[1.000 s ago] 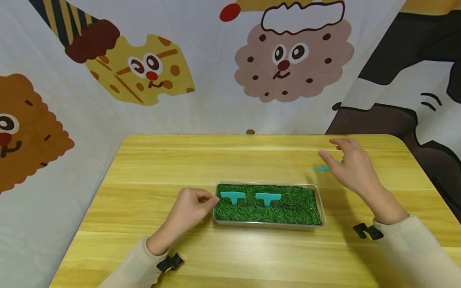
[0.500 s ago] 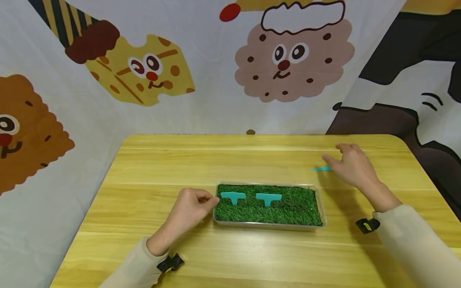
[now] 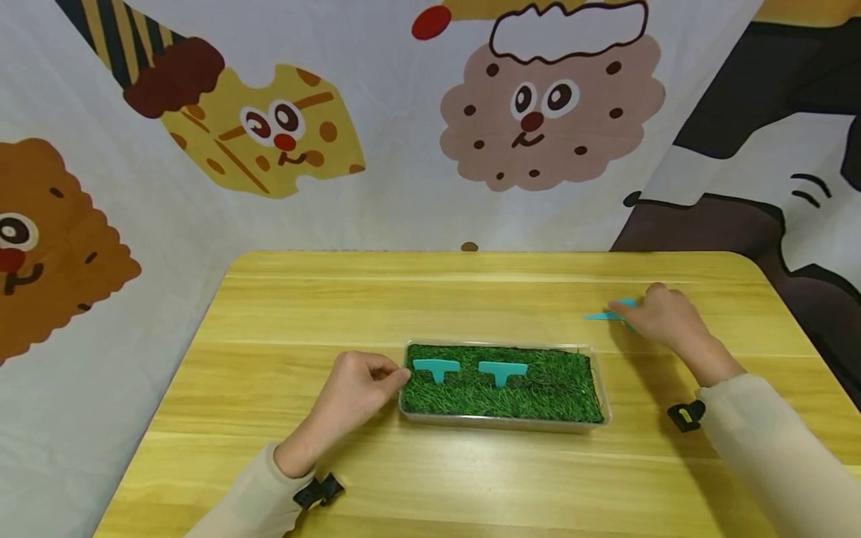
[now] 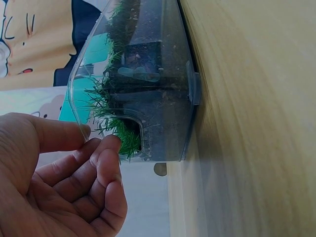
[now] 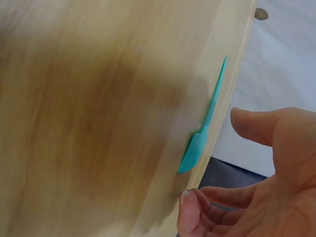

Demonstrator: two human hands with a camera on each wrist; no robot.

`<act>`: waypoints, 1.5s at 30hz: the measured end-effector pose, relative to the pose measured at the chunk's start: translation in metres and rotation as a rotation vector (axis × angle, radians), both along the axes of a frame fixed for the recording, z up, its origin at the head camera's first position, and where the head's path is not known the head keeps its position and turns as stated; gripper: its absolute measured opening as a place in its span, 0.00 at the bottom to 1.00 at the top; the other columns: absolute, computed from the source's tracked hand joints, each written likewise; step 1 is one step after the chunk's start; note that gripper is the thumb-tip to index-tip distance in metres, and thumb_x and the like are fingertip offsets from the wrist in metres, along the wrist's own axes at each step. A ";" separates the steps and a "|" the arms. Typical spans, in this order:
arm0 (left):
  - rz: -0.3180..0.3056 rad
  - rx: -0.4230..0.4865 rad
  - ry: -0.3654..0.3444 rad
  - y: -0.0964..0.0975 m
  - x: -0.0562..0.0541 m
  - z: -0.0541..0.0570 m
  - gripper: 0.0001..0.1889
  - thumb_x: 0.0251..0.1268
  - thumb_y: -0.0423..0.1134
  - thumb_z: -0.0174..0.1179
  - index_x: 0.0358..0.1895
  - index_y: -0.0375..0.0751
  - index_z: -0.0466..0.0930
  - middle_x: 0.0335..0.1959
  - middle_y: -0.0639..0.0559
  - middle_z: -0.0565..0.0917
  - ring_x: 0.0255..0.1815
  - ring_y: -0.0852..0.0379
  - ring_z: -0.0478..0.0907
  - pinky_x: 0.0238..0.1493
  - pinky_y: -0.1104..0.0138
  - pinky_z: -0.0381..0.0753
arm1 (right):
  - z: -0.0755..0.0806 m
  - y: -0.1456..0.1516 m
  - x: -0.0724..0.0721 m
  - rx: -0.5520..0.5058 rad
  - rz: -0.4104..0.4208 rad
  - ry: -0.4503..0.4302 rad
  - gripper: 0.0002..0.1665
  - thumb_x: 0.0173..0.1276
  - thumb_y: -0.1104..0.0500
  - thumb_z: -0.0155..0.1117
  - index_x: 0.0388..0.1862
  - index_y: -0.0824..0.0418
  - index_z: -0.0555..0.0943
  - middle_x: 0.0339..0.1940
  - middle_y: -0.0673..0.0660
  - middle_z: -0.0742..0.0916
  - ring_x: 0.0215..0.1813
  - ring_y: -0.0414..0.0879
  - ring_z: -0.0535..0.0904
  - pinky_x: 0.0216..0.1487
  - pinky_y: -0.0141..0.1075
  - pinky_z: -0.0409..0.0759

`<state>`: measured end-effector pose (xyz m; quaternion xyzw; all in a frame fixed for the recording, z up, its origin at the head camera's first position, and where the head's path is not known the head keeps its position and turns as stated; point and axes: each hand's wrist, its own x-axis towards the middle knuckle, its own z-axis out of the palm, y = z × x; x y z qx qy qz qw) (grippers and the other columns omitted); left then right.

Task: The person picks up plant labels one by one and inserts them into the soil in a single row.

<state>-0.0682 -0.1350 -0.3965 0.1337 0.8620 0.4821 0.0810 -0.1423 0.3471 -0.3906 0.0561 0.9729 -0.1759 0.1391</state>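
Note:
My left hand [image 3: 356, 392] pinches the left end rim of a clear plastic container [image 3: 498, 422] between thumb and fingertips; the left wrist view shows thumb and forefinger right at the rim. Green artificial grass [image 3: 551, 385] fills the container. Two turquoise T-shaped plant labels, a left one [image 3: 437, 366] and a right one [image 3: 501, 370], stand upright in the grass. Behind the container's right end, another turquoise plant label [image 5: 200, 140] lies on the table. My right hand [image 3: 666, 317] reaches over it, partly hiding it; in the right wrist view thumb and fingers are spread apart close to it.
The wooden table [image 3: 323, 299] carries the container near its middle. A white cloth [image 3: 390, 209] printed with cartoon food hangs behind the table's back edge. A black strap piece [image 3: 686, 415] shows at the right sleeve, and another [image 3: 319, 491] at the left.
My right hand has come down and slightly back toward me, onto the lying label, with its fingers lower. My left hand and the container have stayed in place.

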 end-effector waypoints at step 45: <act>0.005 0.002 0.027 0.000 -0.001 -0.001 0.06 0.67 0.31 0.69 0.31 0.42 0.93 0.19 0.51 0.85 0.14 0.68 0.61 0.17 0.73 0.61 | -0.005 0.023 -0.009 -0.226 -0.079 -0.113 0.33 0.73 0.34 0.66 0.20 0.57 0.75 0.14 0.51 0.78 0.16 0.43 0.69 0.22 0.38 0.70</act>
